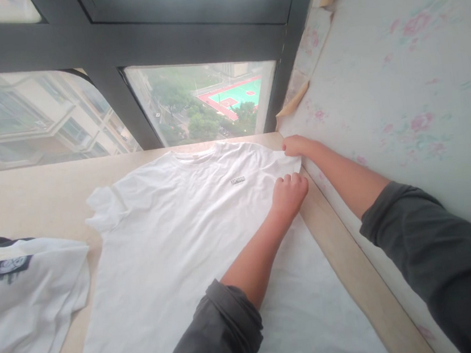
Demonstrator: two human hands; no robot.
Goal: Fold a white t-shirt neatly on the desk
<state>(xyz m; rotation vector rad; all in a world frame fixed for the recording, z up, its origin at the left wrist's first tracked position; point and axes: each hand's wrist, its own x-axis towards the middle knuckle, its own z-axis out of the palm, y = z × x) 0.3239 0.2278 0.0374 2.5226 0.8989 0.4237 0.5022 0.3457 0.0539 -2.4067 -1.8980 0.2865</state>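
Observation:
A white T-shirt [176,252] with a small dark print on the chest lies spread front up, its collar toward the window. My left hand [290,195] is closed on the shirt near the underarm of the sleeve on the right. At the outer end of that same sleeve, my right hand [296,146] pinches the fabric close to the wall. The sleeve between my hands looks drawn out. On the far left the other sleeve [108,206] lies crumpled. My fingertips are partly hidden behind the knuckles.
Another white garment [38,286] with a dark print lies at the left, with something black behind it. The pale ledge [2,199] runs up to the dark window frame [183,31]. On the right stands a wall with peeling floral wallpaper [416,74].

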